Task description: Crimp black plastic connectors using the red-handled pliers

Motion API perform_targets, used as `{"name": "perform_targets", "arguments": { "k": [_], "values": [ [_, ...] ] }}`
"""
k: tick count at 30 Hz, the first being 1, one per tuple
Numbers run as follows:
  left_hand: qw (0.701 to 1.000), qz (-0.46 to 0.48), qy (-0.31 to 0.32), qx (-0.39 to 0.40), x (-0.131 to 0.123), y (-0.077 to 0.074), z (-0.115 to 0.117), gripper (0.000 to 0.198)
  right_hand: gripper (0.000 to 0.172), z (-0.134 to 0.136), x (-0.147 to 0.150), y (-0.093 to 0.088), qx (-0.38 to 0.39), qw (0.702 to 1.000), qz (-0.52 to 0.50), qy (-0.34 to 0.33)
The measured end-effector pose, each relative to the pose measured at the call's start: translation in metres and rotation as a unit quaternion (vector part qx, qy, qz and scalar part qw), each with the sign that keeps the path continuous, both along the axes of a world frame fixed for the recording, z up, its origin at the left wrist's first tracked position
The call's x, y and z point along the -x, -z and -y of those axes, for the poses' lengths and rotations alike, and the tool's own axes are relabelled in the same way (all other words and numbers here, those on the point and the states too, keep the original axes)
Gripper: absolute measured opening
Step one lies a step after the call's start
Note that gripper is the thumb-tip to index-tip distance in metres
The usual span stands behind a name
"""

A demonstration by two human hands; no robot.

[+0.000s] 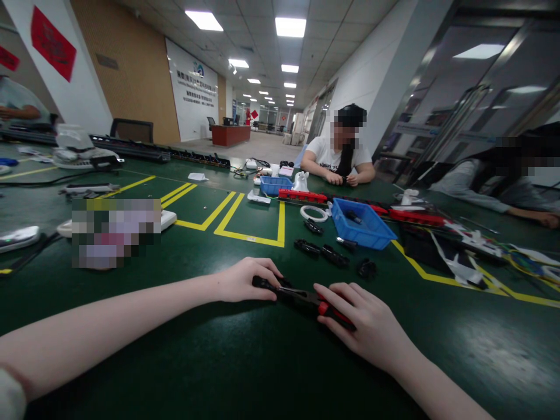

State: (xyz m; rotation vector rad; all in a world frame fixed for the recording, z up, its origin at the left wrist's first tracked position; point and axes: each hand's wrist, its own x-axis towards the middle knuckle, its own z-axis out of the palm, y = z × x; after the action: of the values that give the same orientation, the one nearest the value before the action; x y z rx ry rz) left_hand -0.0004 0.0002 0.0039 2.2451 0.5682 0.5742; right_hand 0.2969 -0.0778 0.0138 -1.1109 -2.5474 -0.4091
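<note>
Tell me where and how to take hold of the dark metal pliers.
Best, I judge, by the red-and-black handles, coming from the right: they slant right and toward the wearer, while the nose of the dark metal pliers points left at the black piece in the left hand. The right hand holds the handles.

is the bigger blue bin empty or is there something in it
Not empty: a dark item shows inside the bigger blue bin through its open top. Cannot tell what it is.
</note>
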Motion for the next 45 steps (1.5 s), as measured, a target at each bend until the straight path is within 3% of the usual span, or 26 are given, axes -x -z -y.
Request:
{"name": "perform_targets", "arguments": {
  "k": [27,45],
  "values": [
    [1.000,0.004,-0.003,-0.004,-0.001,-0.001,0.002,0.018,0.043,0.005,0.006,-0.002,-0.057,0.998,-0.004,0.014],
    [1.000,0.010,0.002,0.000,-0.001,0.001,0.000,0.018,0.042,0.006,0.007,-0.001,-0.027,1.000,-0.014,0.007]
  ]
}}
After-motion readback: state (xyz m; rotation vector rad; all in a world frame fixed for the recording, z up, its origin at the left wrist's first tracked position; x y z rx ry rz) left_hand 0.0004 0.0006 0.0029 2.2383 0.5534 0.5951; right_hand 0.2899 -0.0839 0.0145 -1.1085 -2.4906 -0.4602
